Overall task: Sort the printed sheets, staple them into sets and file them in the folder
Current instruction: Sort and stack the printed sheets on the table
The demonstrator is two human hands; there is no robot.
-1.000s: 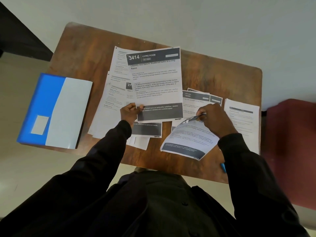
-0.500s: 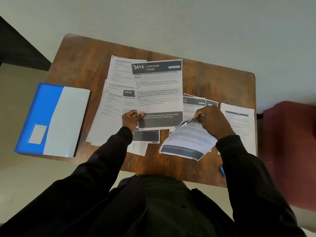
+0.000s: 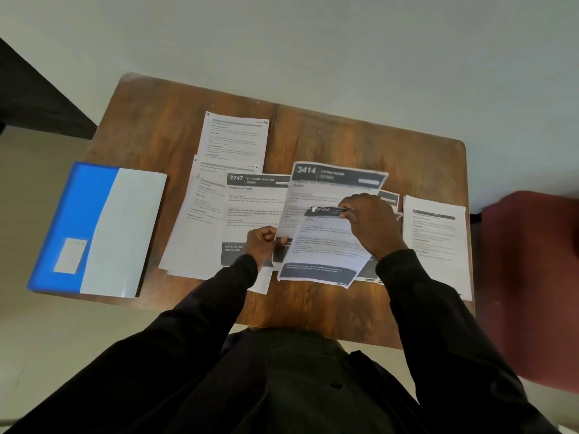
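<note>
Blue-and-white plastic folder [image 3: 97, 230] lay shut at the left end of the brown wooden table [image 3: 344, 136]. Just right of it, white printed sheets overlapped in a loose pile: a plain-headed sheet [image 3: 233, 137] farthest off, and nearer, on top, a dark-banded sheet headed "2747 ENTRANCE / BALCONY" [image 3: 253, 208]. Left hand [image 3: 261, 245], fingers curled, pinched the lower left edge of the sheet headed "3414 LIVING ROOM" [image 3: 332, 180]. Over that lay another banded sheet [image 3: 319, 249], top edge curled over. Right hand [image 3: 369, 223] pinched that curled edge between thumb and fingers. More sheets showed beneath, mostly hidden. A separate white stack [image 3: 435, 239] sat at the table's right end, clear of both hands. Dark red upholstered seat [image 3: 532, 277] stood beyond the right edge.
</note>
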